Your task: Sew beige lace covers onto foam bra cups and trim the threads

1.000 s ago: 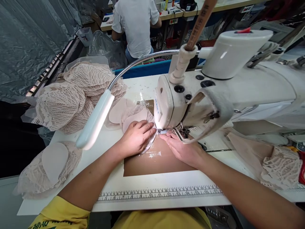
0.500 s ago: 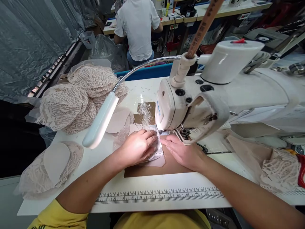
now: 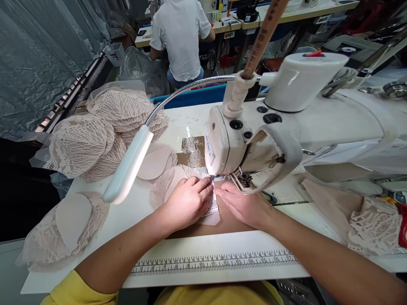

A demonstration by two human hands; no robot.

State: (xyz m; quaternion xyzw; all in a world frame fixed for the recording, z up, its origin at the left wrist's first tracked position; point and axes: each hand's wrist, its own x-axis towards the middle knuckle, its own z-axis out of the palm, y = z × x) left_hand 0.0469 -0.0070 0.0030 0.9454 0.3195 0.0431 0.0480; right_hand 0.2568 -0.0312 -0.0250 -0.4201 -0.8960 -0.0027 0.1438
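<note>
Beige lace fabric (image 3: 173,180) lies under the presser foot of the white sewing machine (image 3: 219,140). My left hand (image 3: 190,201) is closed on the lace, its bent fingertips pressing together close to the needle area. Just right of the lace edge, my right hand (image 3: 244,201) rests flat with its fingers stretched towards the seam. Beneath both hands is a brown board (image 3: 235,222), and a pale card corner (image 3: 211,218) shows under the lace. The fabric under my left palm is hidden.
Stacked lace cups (image 3: 82,142) stand at the left, with another lace cup (image 3: 68,224) nearer me. A lamp (image 3: 129,165) on a bendy neck hangs over the table. A ruler strip (image 3: 206,264) runs along the front edge. A co-worker (image 3: 179,38) sits beyond the table.
My left hand has shifted slightly right, with its fingers more bunched near the needle. My right hand remains beside the seam. The whole view has moved a little.
</note>
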